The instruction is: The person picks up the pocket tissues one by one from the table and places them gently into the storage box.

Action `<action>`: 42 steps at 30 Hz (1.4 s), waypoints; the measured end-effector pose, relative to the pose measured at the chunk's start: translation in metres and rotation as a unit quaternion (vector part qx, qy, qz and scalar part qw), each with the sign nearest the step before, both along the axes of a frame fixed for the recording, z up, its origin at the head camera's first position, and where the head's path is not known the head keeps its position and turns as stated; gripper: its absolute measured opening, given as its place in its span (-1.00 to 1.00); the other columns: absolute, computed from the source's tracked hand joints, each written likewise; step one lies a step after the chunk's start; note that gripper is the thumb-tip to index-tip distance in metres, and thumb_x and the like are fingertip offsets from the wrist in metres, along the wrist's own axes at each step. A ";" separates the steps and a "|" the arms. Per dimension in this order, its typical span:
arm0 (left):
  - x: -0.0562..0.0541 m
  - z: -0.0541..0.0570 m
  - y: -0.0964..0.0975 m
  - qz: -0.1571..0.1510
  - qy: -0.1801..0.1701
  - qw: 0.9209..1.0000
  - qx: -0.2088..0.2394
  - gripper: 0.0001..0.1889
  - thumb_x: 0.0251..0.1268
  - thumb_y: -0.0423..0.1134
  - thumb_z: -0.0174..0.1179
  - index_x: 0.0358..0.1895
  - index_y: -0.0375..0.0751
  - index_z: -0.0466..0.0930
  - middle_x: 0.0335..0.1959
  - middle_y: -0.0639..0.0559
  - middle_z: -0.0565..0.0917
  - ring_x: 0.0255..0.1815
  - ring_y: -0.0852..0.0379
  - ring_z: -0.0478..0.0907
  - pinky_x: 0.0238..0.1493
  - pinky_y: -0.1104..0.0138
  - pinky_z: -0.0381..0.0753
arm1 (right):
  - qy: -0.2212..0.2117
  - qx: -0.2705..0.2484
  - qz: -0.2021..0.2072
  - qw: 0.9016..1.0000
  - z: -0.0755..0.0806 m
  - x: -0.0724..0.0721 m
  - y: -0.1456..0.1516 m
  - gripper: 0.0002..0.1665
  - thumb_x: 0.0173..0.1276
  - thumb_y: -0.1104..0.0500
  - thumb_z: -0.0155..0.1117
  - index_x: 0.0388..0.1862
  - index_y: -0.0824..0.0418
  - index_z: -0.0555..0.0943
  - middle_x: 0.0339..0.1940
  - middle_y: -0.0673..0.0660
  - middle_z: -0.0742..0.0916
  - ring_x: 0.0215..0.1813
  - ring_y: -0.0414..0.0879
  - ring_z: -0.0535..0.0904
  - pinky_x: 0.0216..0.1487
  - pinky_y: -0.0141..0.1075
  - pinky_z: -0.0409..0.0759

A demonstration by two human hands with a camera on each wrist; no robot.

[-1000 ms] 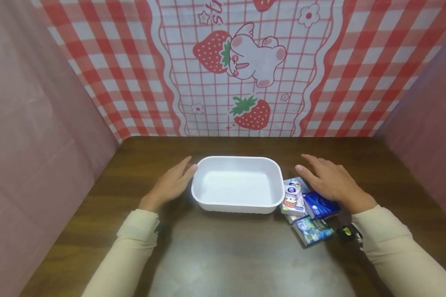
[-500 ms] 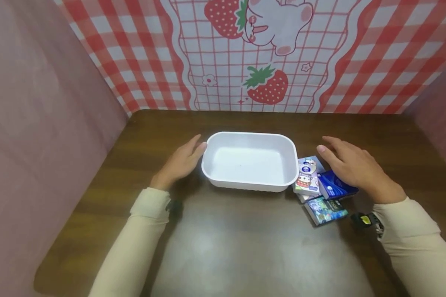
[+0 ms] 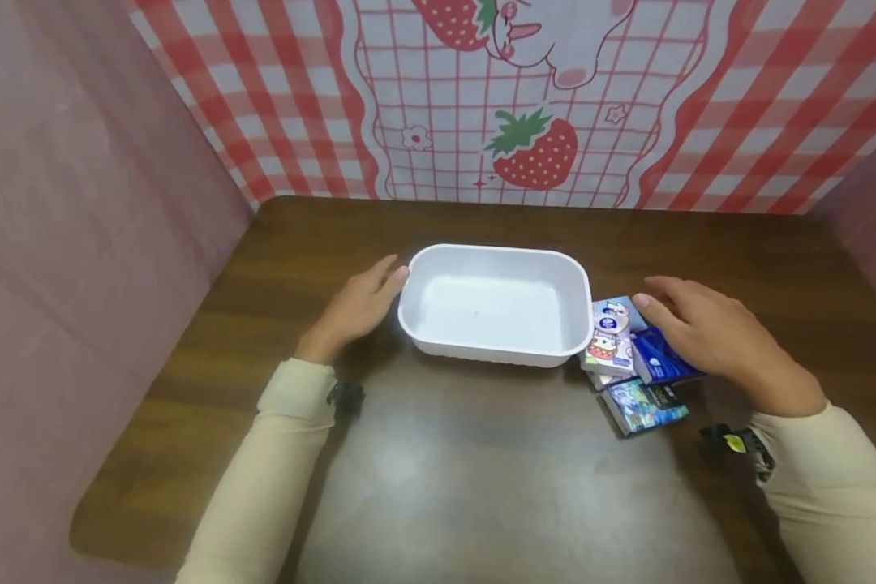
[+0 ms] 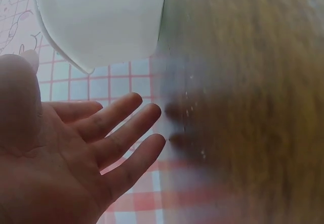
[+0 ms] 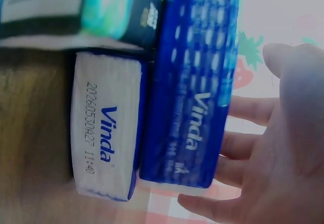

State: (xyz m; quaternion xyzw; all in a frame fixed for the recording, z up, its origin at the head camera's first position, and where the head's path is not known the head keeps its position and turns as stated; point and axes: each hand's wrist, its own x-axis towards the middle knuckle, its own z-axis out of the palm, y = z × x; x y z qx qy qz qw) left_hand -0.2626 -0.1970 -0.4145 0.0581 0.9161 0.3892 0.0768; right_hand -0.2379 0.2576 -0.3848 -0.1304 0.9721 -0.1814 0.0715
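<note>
A white plastic basin (image 3: 492,354) stands upright on the table with nothing in it. At its left end is my left hand (image 3: 354,308), fingers spread and holding nothing; the thumb tip overlaps the rim in the head view, and contact cannot be told. Right of the basin lies a loose pile of tissue packs: a pale purple one (image 3: 607,345) on top, a dark blue one (image 3: 653,357), and one with a blue-green picture (image 3: 642,408). My right hand (image 3: 723,337) is beside the blue pack with fingers extended. "Vinda" is printed on the blue pack (image 5: 195,107) in the right wrist view.
The brown wooden table (image 3: 482,462) shows glare in front of the basin. A red-and-white checked strawberry cloth (image 3: 453,122) hangs at the back, and pink fabric (image 3: 80,268) covers the left side. A dark wrist-worn device (image 3: 733,444) is below the right cuff.
The head view has tilted down, so the table appears higher. My right hand has shifted slightly right and nearer, beside the packs. The left hand, basin and packs keep their places.
</note>
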 end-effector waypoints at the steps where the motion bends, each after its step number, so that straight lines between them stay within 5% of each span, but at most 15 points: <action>1: -0.001 0.001 0.000 -0.003 0.004 1.000 -0.001 -0.08 0.40 0.49 -0.25 0.62 -0.06 0.04 0.54 -0.07 0.27 0.52 -0.06 0.21 0.47 -0.09 0.18 | -0.002 0.002 0.002 1.000 0.001 0.001 0.001 -0.14 0.54 -0.32 -0.09 0.54 0.27 0.24 0.45 0.45 0.37 0.41 0.48 0.22 0.23 0.49 0.20; 13: 0.003 0.005 0.001 -0.007 0.015 1.000 0.001 -0.19 0.44 0.39 -0.13 0.61 0.04 0.08 0.36 -0.11 0.49 0.35 -0.07 0.43 0.35 -0.09 0.37 | -0.008 0.032 0.007 0.999 0.001 0.016 0.003 -0.08 0.45 -0.39 0.01 0.48 0.27 0.34 0.37 0.46 0.45 0.35 0.50 0.31 0.13 0.47 0.32; 20: 0.006 0.002 0.001 -0.034 0.039 0.998 0.024 -0.26 0.50 0.26 -0.03 0.60 0.04 0.09 0.34 -0.07 0.51 0.35 -0.01 0.44 0.36 -0.01 0.38 | -0.013 0.036 0.006 0.999 0.001 0.024 0.002 -0.05 0.43 -0.42 0.00 0.47 0.28 0.35 0.36 0.47 0.45 0.36 0.50 0.30 0.15 0.46 0.31; 30: 0.010 0.001 0.002 -0.070 0.069 0.995 0.008 -0.37 0.48 0.23 0.02 0.55 0.22 0.24 0.49 0.10 0.34 0.47 0.07 0.25 0.41 -0.02 0.31 | 0.009 0.055 0.005 0.998 -0.002 0.032 0.001 -0.14 0.46 -0.34 0.08 0.42 0.30 0.39 0.27 0.51 0.50 0.27 0.50 0.38 0.09 0.47 0.37; 38: 0.014 0.000 0.006 -0.093 0.042 0.995 -0.014 -0.31 0.47 0.30 -0.03 0.57 0.16 0.21 0.62 -0.01 0.06 0.60 -0.07 -0.01 0.47 -0.18 0.07 | 0.000 0.060 0.002 0.998 -0.004 0.039 0.002 -0.12 0.47 -0.34 0.06 0.46 0.29 0.37 0.32 0.52 0.46 0.30 0.55 0.33 0.09 0.49 0.34; 42: 0.017 0.000 0.006 -0.099 0.040 0.994 -0.008 -0.27 0.45 0.28 0.02 0.59 0.12 0.15 0.61 0.02 0.09 0.59 -0.01 0.00 0.50 -0.11 0.07 | 0.003 0.062 0.005 0.998 -0.005 0.041 0.002 -0.08 0.44 -0.39 0.05 0.47 0.27 0.37 0.34 0.52 0.44 0.31 0.54 0.31 0.09 0.49 0.33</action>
